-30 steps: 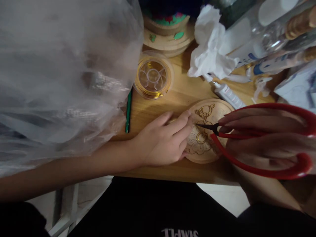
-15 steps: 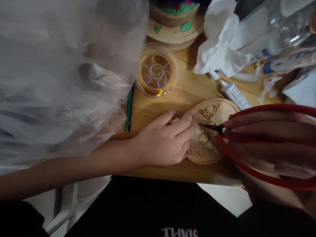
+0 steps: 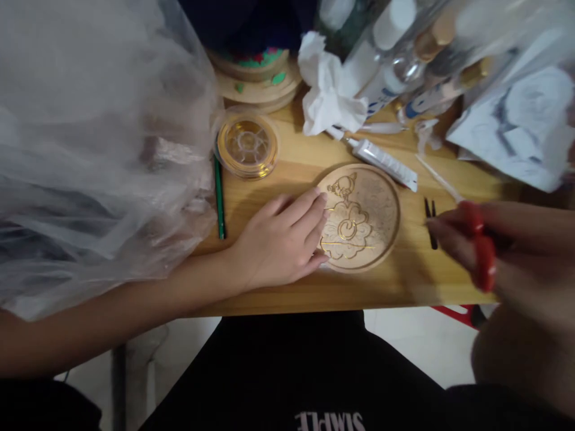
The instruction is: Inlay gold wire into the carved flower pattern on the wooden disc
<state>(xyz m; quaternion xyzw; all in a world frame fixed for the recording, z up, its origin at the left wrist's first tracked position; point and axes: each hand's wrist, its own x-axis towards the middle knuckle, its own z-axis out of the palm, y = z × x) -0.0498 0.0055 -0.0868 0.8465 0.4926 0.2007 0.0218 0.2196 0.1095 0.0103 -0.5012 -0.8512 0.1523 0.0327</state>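
Observation:
A round wooden plate (image 3: pixel 386 239) lies on the table with gold wire shaped into a flower and a small figure. My left hand (image 3: pixel 285 239) rests on the plate's left edge, fingers stretched out and flat. One straight piece of gold wire (image 3: pixel 350 245) crosses the lower part of the flower. Right of the plate, my right hand (image 3: pixel 503 245) is closed round red-handled scissors (image 3: pixel 484 254), partly blurred and hidden by the fingers. Black tweezers (image 3: pixel 432 230) lie by its fingertips; whether the fingers touch them is unclear.
A spool of gold wire (image 3: pixel 248 143) and a green pencil (image 3: pixel 220 200) lie left of the plate, beside a large plastic bag (image 3: pixel 103 149). Behind the plate are a glue tube (image 3: pixel 386 163), crumpled tissue (image 3: pixel 330 90) and bottles (image 3: pixel 399 72). Printed paper (image 3: pixel 521 126) is at the right.
My right hand has drawn back from the plate to the right with the red scissors, whose tip was over the wire design. My left hand stays at the plate's edge. The view has shifted.

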